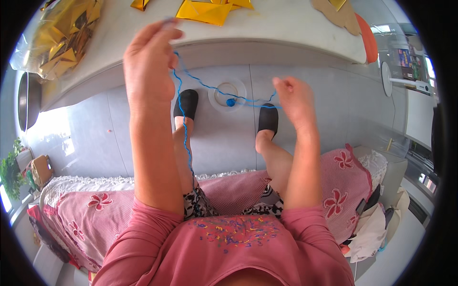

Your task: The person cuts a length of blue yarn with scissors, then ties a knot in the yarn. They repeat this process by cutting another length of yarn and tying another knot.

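Observation:
Blue yarn (214, 88) runs slack between my two raised hands. My left hand (152, 60), blurred, is up at the table's front edge with its fingers closed on the yarn; something small and dark shows at its fingertips, too blurred to name. From it one strand hangs down to my patterned shorts. My right hand (295, 100) is lower, over the floor, with its fingers curled on the yarn. A second strand leads from it to a small blue yarn ball (230, 102) in a clear round container (213, 100) on the floor between my feet.
The white table (272, 28) bears folded gold paper pieces (204, 13), a plastic bag of gold pieces (68, 39) and a brown cardboard piece (334, 16). My feet in black slippers (267, 118) rest on grey tiles. A pink flowered cover (232, 193) lies on the seat beneath me.

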### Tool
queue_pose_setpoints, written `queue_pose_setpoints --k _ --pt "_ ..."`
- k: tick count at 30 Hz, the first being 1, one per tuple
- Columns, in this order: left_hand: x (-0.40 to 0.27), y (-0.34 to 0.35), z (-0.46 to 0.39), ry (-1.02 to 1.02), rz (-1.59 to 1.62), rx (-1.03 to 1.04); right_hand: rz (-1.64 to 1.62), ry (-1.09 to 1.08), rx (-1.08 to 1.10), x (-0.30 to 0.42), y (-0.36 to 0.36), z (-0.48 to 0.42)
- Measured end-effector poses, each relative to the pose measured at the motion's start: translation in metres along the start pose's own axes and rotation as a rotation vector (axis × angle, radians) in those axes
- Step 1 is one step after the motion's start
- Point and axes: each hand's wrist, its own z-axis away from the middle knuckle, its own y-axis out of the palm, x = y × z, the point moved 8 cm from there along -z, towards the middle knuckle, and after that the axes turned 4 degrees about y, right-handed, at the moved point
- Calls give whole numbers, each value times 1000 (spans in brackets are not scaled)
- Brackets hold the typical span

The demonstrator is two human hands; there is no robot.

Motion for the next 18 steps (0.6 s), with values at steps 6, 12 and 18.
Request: queue_pose_setpoints --k 6,12,18 --pt "15 69 58 406 -978 801 423 102 -380 -21 -51 0" --pt "-20 77 54 530 -962 611 188 -53 -506 -11 -62 6" --pt "-73 81 103 461 -978 796 -61 -29 -396 -25 -74 8"
